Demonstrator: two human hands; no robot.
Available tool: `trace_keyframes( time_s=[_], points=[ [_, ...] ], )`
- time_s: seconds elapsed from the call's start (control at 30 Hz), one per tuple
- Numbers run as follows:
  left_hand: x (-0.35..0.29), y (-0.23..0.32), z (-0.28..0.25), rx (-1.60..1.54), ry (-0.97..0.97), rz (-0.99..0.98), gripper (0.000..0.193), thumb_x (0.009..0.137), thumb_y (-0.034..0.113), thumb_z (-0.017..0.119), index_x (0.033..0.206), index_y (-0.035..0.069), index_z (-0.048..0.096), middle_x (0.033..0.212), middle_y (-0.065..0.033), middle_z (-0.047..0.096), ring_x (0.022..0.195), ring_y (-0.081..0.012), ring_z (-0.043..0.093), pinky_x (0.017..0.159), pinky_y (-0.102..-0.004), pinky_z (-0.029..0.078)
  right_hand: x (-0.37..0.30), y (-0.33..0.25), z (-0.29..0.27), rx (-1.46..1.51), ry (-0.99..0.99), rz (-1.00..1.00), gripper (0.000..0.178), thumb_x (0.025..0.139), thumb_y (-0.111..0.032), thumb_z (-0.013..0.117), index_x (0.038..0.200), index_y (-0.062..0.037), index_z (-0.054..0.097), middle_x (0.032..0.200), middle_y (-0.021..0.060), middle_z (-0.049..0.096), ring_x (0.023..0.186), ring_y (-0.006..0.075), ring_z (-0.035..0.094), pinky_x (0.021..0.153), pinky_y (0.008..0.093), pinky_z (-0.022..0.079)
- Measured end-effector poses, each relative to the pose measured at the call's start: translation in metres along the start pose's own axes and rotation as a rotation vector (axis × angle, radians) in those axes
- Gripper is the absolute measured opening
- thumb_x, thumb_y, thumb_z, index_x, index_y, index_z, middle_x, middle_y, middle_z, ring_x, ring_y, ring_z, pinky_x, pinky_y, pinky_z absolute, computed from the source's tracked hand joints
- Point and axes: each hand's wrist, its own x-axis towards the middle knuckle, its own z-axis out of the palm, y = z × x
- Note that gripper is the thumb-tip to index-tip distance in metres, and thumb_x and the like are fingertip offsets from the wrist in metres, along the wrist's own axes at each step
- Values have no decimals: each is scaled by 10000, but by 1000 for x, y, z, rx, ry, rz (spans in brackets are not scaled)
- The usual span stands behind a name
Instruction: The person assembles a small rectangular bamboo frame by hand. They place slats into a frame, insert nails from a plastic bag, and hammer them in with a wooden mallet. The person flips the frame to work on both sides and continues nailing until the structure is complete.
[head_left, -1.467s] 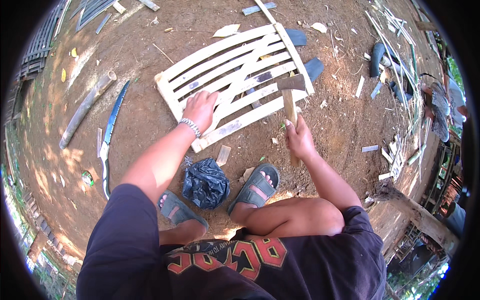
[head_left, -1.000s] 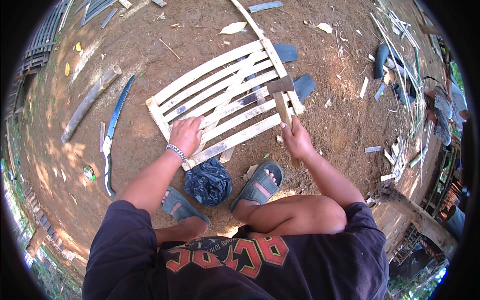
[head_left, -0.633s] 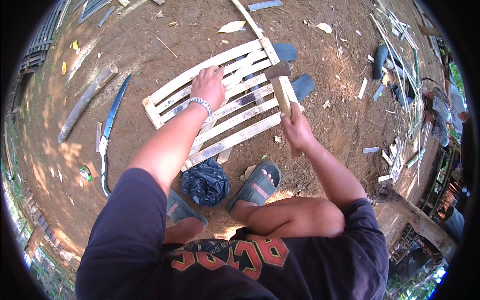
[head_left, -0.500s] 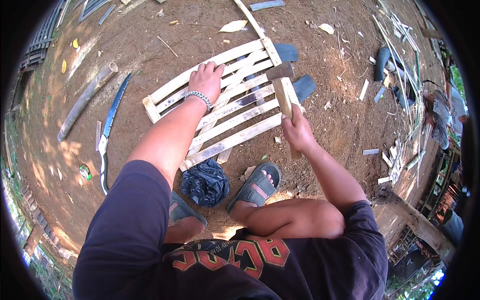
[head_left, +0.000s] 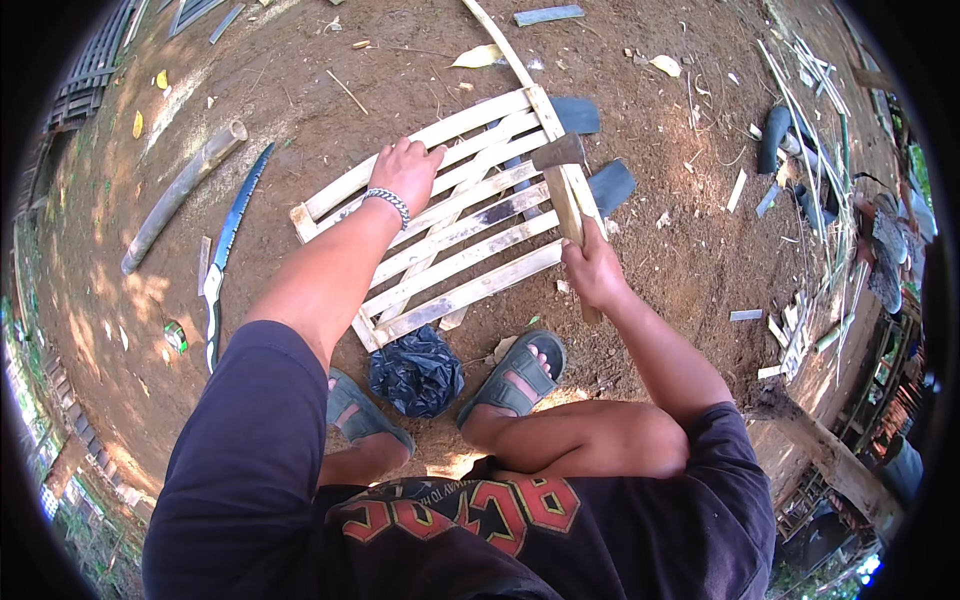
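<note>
A pale slatted bamboo panel (head_left: pixel 475 262) lies slanted on the ground before me, with a diagonal strip beneath its slats. My left hand (head_left: pixel 405 178) is closed over its upper slats, left of the middle, a chain bracelet on the wrist. In my right hand (head_left: pixel 594 268) is a hatchet (head_left: pixel 566 203), gripped by its wooden handle. Its dark metal head rests over or just above the panel's right end strip; contact cannot be told. Two dark flat pieces (head_left: pixel 611 187) stick out past that end. A black plastic bag (head_left: pixel 416 375) sits at the near edge, between my sandalled feet.
To the left lie a saw (head_left: pixel 240 220) with a curved blade, a bamboo pole (head_left: pixel 185 195) and a tape measure (head_left: pixel 176 337). Bamboo strips (head_left: pixel 800 120) and offcuts (head_left: pixel 787 343) are scattered at the right. A wooden beam (head_left: pixel 835 455) stands at the lower right.
The view has shifted slightly, so the ground and panel appear a little lower and further right. My left hand has slid a little leftward along the slats. The hatchet stays in my right hand.
</note>
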Motion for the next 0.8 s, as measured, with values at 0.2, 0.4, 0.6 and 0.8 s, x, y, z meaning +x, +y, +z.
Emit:
trace_keyframes(
  time_s=[0.2, 0.4, 0.6, 0.8],
  points=[
    [4, 23, -3, 42, -31, 168, 633, 1033, 408, 545, 1588, 134, 411, 1656, -82, 361, 1541, -288, 301, 1235, -571, 286, 6, -32, -8, -231, 36, -87, 604, 986, -184, 520, 1519, 0, 303, 1132, 359, 667, 1042, 527, 664, 945, 576, 510],
    [8, 52, -18, 91, -347, 62, 879, 1002, 603, 521, 1669, 132, 196, 1760, -30, 116, 1616, -255, 105, 1263, -627, 181, 25, -44, -9, -182, 444, -551, 612, 1019, -145, 543, 1555, -25, 273, 1313, 343, 599, 1088, 538, 642, 951, 576, 519],
    [10, 54, -15, 65, -357, 40, 916, 981, 613, 562, 1672, 151, 177, 1761, -2, 103, 1616, -237, 100, 1230, -693, 212, 52, -39, -7, -438, 69, -142, 490, 1041, -184, 495, 1479, -14, 356, 1148, 341, 669, 1033, 523, 665, 894, 616, 509],
    [12, 51, -12, 29, -354, 21, 953, 969, 629, 581, 1679, 176, 138, 1763, 12, 79, 1618, -234, 89, 1210, -724, 225, 61, -43, -14, -457, 66, -149, 407, 1025, -190, 520, 1381, -15, 428, 1088, 347, 690, 1035, 521, 668, 930, 586, 508]
  ],
)
